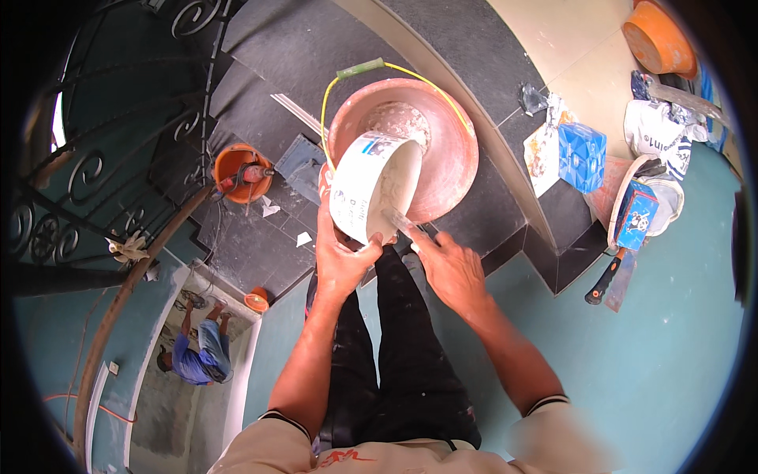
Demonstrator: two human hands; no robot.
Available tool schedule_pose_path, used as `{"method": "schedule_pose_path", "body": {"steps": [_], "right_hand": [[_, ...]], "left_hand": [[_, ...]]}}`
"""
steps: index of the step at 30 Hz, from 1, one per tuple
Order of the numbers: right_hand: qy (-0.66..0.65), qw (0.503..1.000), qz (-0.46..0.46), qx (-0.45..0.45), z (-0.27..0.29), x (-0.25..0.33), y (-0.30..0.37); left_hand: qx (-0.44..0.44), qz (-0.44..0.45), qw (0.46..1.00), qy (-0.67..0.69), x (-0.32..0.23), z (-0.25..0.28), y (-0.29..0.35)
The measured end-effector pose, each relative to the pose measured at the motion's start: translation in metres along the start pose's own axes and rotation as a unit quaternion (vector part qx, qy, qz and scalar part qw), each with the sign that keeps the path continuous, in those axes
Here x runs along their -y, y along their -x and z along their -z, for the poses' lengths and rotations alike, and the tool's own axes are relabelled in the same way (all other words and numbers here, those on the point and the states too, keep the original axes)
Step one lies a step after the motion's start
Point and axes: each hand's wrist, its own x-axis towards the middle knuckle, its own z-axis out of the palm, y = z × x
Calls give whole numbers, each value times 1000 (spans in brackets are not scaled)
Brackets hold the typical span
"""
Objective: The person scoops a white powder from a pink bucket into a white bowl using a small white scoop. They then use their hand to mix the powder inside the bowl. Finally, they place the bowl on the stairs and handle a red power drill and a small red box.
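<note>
1. White bucket (355, 189): tipped on its side, mouth turned right, over the near-left part of the pink basin (454, 178), in front of the person.
2. Left hand (341, 265): grip closed on the bucket's near side, thumb by the rim.
3. Right hand (454, 268): grip closed around a scraper (401, 222), blade at the bucket's mouth. Exact finger placement partly hidden.
4. Basin: pale residue (397, 122) on its bottom. Yellow wire handle (326, 118) with green sleeve (361, 69) arches over its far rim; can't tell which vessel it belongs to.
5. Risks, my judgement: bucket could slip and drop into the basin if the left hand loses hold on a smooth or smeared wall; contents could spill past the near rim if the tilt drifts toward the person; blade could skid into the left thumb if pushed hard, both being close.
6. Counts, task things: one white bucket, one basin, one scraper, two hands.
7. Counts, left side: one orange bucket (223, 167) with one red power tool (251, 174) inside, one small orange pot (257, 299), one co-worker (193, 363) lower down.
8. Counts, right side: two blue boxes (583, 156), one black handle (604, 280) beside the nearer box, at least one orange tub (659, 39); bags overlap, no sure count.
</note>
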Motion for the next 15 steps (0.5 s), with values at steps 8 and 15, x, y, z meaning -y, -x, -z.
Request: {"method": "schedule_pose_path", "body": {"steps": [8,15], "right_hand": [[58,998,-5,-28,-21,3,-23],[-128,984,-104,-72,-48,14,-18]], "left_hand": [[-80,136,982,106,4,-1,-10],[-139,78,987,4,27,-15,-5]]}}
